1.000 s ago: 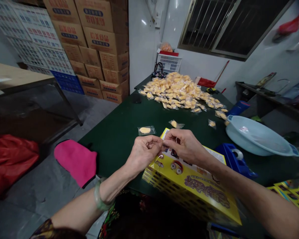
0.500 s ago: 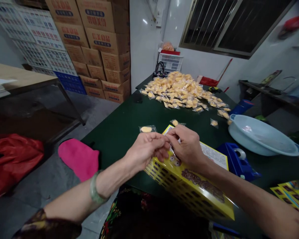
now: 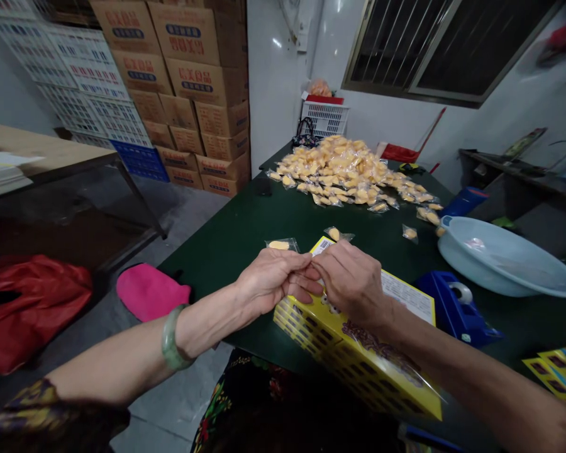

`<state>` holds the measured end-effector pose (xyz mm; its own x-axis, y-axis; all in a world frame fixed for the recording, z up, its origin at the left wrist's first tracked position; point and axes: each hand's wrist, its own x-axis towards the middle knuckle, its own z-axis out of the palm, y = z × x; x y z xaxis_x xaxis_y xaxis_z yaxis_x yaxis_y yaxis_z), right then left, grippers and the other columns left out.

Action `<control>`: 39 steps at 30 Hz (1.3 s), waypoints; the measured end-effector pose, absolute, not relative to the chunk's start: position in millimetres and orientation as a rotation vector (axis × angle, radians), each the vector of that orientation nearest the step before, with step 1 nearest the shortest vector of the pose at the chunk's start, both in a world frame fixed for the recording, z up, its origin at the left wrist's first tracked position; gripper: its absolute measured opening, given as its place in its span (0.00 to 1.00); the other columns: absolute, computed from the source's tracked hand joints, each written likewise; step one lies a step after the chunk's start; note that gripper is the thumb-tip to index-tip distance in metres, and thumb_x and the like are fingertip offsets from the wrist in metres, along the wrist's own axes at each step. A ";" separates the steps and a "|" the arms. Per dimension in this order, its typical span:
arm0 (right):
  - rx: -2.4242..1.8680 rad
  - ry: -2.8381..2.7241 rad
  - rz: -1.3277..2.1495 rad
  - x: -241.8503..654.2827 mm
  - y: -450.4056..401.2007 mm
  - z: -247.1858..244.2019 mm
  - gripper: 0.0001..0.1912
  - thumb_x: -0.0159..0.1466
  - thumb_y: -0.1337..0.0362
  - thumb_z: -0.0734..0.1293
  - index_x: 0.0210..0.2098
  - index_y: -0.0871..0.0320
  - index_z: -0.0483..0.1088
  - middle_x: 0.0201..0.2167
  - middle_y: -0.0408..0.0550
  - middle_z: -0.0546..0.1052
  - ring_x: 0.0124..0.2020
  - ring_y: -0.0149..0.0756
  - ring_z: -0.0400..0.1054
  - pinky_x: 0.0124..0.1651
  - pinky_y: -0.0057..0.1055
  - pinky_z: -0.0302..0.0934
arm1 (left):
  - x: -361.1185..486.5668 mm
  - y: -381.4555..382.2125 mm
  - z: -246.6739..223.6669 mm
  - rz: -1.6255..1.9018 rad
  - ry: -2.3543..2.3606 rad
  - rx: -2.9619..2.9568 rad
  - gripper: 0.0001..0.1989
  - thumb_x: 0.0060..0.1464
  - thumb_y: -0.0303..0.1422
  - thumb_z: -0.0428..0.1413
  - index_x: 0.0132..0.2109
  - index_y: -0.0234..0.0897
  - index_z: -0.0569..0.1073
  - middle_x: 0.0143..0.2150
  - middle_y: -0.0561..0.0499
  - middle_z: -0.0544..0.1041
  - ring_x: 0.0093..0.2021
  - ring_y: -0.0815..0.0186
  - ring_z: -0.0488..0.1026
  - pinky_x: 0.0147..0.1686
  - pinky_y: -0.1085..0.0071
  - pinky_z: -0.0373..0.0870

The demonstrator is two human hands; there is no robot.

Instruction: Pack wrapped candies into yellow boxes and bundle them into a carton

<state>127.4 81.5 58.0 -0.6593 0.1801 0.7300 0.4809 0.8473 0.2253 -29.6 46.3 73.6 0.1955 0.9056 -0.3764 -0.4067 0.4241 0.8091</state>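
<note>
On the green table a long yellow printed box (image 3: 358,340) stands along the near edge. Shiny clear plastic shows over its face. Above the box's far left end, my left hand (image 3: 278,280) pinches thumb against fingers, palm partly up. My right hand (image 3: 351,277) meets it there, its fingers curled tight and the fingertips touching those of the left. What lies between the fingertips is too small and covered to make out. Just beyond my hands are a wrapped yellow piece of food (image 3: 279,245) in clear film and another wrapped piece (image 3: 334,233).
A heap of wrapped yellow pieces (image 3: 344,170) covers the table's far part. To the right stand a blue tape dispenser (image 3: 462,314) and a light blue basin (image 3: 504,258). Flat yellow printed cartons (image 3: 559,371) lie at the right edge. A pink stool cover (image 3: 151,292) is at the left.
My right hand has turned slightly, and its fingers look more tightly curled against the left fingertips. My left fingers have straightened a little. The box stays in place.
</note>
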 end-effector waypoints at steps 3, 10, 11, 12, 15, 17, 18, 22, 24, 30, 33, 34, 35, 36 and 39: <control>-0.471 -2.323 -0.507 128.8 81.7 59.6 0.16 0.65 0.73 0.56 0.23 0.59 0.67 0.20 0.46 0.69 0.25 0.33 0.57 0.30 0.31 0.50 | -28.8 45.6 73.8 1.030 1.000 0.630 0.14 0.57 0.20 0.50 0.25 0.23 0.74 0.24 0.43 0.76 0.21 0.65 0.76 0.18 0.75 0.72; -0.678 -2.348 0.015 131.5 81.4 64.0 0.13 0.63 0.71 0.58 0.25 0.61 0.71 0.25 0.48 0.74 0.27 0.32 0.64 0.32 0.30 0.56 | -23.9 43.9 79.7 1.024 1.063 0.640 0.11 0.55 0.18 0.52 0.26 0.23 0.74 0.26 0.43 0.76 0.22 0.67 0.76 0.19 0.76 0.72; -0.730 -2.328 0.127 131.4 81.3 65.1 0.12 0.62 0.71 0.58 0.26 0.61 0.71 0.25 0.48 0.74 0.27 0.31 0.65 0.32 0.29 0.56 | -23.4 43.8 79.9 1.024 1.068 0.639 0.11 0.55 0.17 0.52 0.26 0.24 0.73 0.26 0.44 0.76 0.22 0.67 0.76 0.19 0.76 0.72; -0.775 -2.305 0.220 131.2 81.2 66.2 0.12 0.61 0.71 0.59 0.26 0.61 0.71 0.25 0.47 0.74 0.26 0.30 0.65 0.31 0.28 0.56 | -22.9 43.6 80.0 1.022 1.074 0.638 0.10 0.54 0.17 0.53 0.26 0.24 0.73 0.26 0.44 0.76 0.22 0.66 0.76 0.19 0.76 0.72; -0.870 -2.248 0.385 130.0 80.7 68.7 0.11 0.60 0.71 0.59 0.25 0.60 0.70 0.23 0.45 0.74 0.24 0.28 0.64 0.29 0.27 0.56 | -21.6 43.2 80.2 1.026 1.087 0.651 0.11 0.54 0.17 0.52 0.25 0.25 0.72 0.25 0.46 0.76 0.22 0.65 0.76 0.18 0.75 0.72; -0.907 -2.219 0.413 129.2 80.0 69.1 0.10 0.60 0.70 0.61 0.25 0.60 0.71 0.22 0.44 0.74 0.23 0.28 0.63 0.28 0.26 0.55 | -20.8 43.3 80.8 1.017 1.097 0.674 0.12 0.55 0.17 0.52 0.24 0.25 0.72 0.25 0.45 0.76 0.23 0.65 0.76 0.19 0.74 0.72; -0.915 -2.217 0.406 128.9 79.6 68.9 0.09 0.60 0.69 0.61 0.25 0.60 0.71 0.22 0.44 0.74 0.23 0.28 0.63 0.28 0.26 0.54 | -20.4 43.3 81.1 1.009 1.101 0.687 0.12 0.56 0.18 0.51 0.24 0.25 0.72 0.25 0.45 0.76 0.23 0.66 0.76 0.19 0.74 0.72; -0.916 -2.295 0.289 129.6 79.4 67.0 0.09 0.61 0.68 0.62 0.28 0.61 0.73 0.25 0.46 0.76 0.25 0.29 0.65 0.30 0.27 0.56 | -19.1 43.7 79.7 0.988 1.091 0.754 0.13 0.56 0.18 0.50 0.26 0.25 0.73 0.24 0.44 0.76 0.22 0.68 0.75 0.20 0.76 0.71; -0.912 -2.378 0.202 130.4 80.0 66.8 0.09 0.62 0.69 0.61 0.29 0.61 0.73 0.28 0.48 0.77 0.28 0.31 0.67 0.32 0.28 0.57 | -18.2 43.5 77.2 0.995 1.092 0.799 0.13 0.55 0.18 0.50 0.25 0.25 0.74 0.24 0.44 0.76 0.22 0.68 0.75 0.20 0.76 0.71; -0.877 -2.566 -0.253 126.9 77.9 71.3 0.11 0.60 0.70 0.61 0.23 0.60 0.70 0.23 0.51 0.75 0.25 0.35 0.65 0.29 0.31 0.51 | -12.4 41.9 72.9 1.005 1.147 0.910 0.14 0.52 0.17 0.50 0.21 0.28 0.71 0.20 0.46 0.75 0.19 0.69 0.73 0.19 0.76 0.69; -0.926 -2.585 -0.361 122.0 74.4 73.4 0.10 0.58 0.68 0.61 0.23 0.60 0.70 0.22 0.52 0.74 0.24 0.35 0.63 0.27 0.32 0.47 | -9.7 42.1 75.2 0.981 1.189 0.936 0.17 0.50 0.14 0.47 0.18 0.30 0.69 0.16 0.48 0.73 0.16 0.71 0.71 0.18 0.77 0.68; -0.965 -2.587 -0.351 120.7 73.6 73.8 0.09 0.58 0.68 0.61 0.23 0.61 0.70 0.22 0.52 0.74 0.24 0.35 0.63 0.26 0.32 0.46 | -9.3 42.5 76.1 0.967 1.203 0.941 0.17 0.50 0.14 0.46 0.18 0.30 0.68 0.16 0.49 0.73 0.16 0.71 0.70 0.17 0.77 0.68; -1.007 -2.585 -0.320 119.8 73.1 74.0 0.09 0.57 0.68 0.61 0.23 0.61 0.70 0.22 0.53 0.74 0.24 0.35 0.63 0.26 0.31 0.46 | -9.1 42.8 76.9 0.954 1.212 0.947 0.18 0.50 0.14 0.46 0.17 0.30 0.68 0.16 0.49 0.72 0.16 0.71 0.71 0.17 0.77 0.67; -1.051 -2.576 -0.271 119.4 73.0 74.0 0.09 0.57 0.69 0.60 0.23 0.61 0.70 0.23 0.53 0.74 0.24 0.35 0.62 0.27 0.31 0.46 | -9.1 43.1 77.6 0.940 1.216 0.952 0.18 0.51 0.14 0.46 0.18 0.30 0.68 0.16 0.49 0.72 0.16 0.71 0.71 0.16 0.77 0.67; -1.150 -2.504 -0.027 121.2 76.5 73.4 0.08 0.56 0.70 0.60 0.22 0.60 0.67 0.22 0.49 0.73 0.23 0.31 0.60 0.27 0.29 0.47 | -10.2 43.4 77.9 0.920 1.213 0.952 0.18 0.54 0.16 0.46 0.20 0.29 0.68 0.15 0.50 0.71 0.16 0.70 0.71 0.16 0.78 0.67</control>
